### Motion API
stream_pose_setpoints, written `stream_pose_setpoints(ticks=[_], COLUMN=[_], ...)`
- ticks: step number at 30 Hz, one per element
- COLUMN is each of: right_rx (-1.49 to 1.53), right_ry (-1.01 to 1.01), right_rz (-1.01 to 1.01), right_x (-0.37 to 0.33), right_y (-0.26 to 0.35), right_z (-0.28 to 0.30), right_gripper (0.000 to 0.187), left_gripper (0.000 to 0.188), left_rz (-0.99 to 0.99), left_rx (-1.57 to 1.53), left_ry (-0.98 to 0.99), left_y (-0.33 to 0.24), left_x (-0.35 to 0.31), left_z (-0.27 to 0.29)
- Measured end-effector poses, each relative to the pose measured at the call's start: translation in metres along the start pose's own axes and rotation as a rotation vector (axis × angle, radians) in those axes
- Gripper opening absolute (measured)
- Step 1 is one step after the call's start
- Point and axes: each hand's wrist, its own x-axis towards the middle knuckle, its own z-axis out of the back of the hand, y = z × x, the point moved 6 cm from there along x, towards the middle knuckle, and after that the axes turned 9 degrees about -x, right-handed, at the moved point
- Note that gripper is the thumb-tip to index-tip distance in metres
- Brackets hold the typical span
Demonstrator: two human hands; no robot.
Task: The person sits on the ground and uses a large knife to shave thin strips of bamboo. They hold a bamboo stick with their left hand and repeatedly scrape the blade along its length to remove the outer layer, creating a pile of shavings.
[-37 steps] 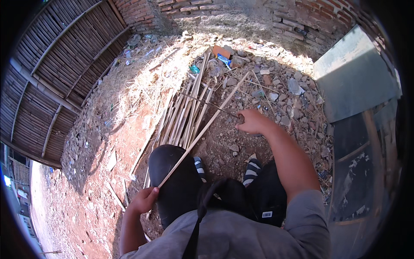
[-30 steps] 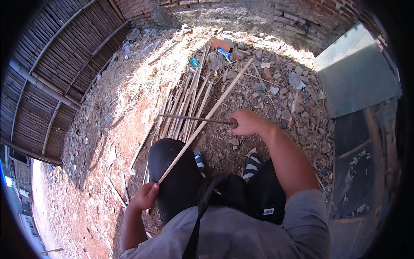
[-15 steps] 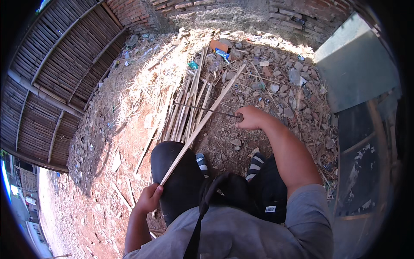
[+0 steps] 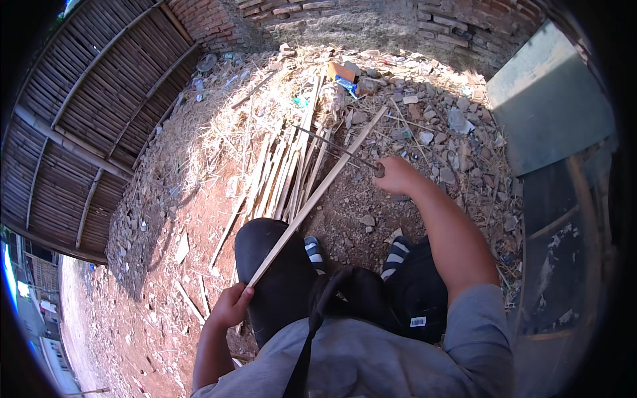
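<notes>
My left hand [image 4: 232,306] is closed round the near end of a long pale bamboo strip [image 4: 325,187]. The strip slants across my left knee, its far end up and to the right. In my right hand [image 4: 397,177] is the handle of a long thin-bladed knife [image 4: 340,150], which looks like a machete seen nearly edge-on. Its dark blade points left and away, crossing the strip in view; whether the two touch I cannot tell. Beyond my knee, a pile of split bamboo strips [image 4: 277,180] lies on the ground.
Rubble [image 4: 446,126] and litter cover the ground ahead and to the right, up to a brick wall [image 4: 332,25]. A slatted bamboo panel [image 4: 79,119] stands at the left, a grey sheet [image 4: 554,106] at the right. My sandalled feet [image 4: 396,255] are below the knife.
My right hand has shifted slightly right and up, and the knife's tip has swung farther away, so the blade slants more. My left hand still grips the bamboo strip.
</notes>
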Motion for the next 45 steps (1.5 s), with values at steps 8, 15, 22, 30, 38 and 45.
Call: stream_pose_setpoints(ticks=[8, 15, 22, 30, 38, 45], right_rx=[-0.138, -0.142, -0.071, -0.179, -0.155, -0.238], right_ry=[0.077, 0.082, 0.054, 0.067, 0.031, 0.168], right_rz=[0.218, 0.159, 0.194, 0.305, 0.046, 0.342], right_x=[-0.019, -0.018, -0.008, -0.034, -0.013, -0.056], right_y=[0.045, 0.043, 0.015, 0.074, 0.002, 0.081], right_z=[-0.008, -0.001, -0.001, -0.010, 0.020, 0.017], right_gripper=[0.034, 0.034, 0.036, 0.035, 0.034, 0.033], left_gripper=[0.049, 0.049, 0.048, 0.048, 0.038, 0.044], left_rz=[0.065, -0.005, -0.068, -0.151, -0.075, -0.009], left_rx=[-0.060, 0.070, 0.083, -0.052, 0.475, 0.424], left_ry=[0.024, -0.039, -0.074, -0.090, -0.236, -0.228], left_y=[0.013, -0.011, 0.002, 0.011, -0.027, -0.035], left_x=[-0.004, -0.002, -0.001, -0.006, -0.029, -0.032], left_z=[-0.003, -0.001, -0.005, -0.007, -0.017, -0.005])
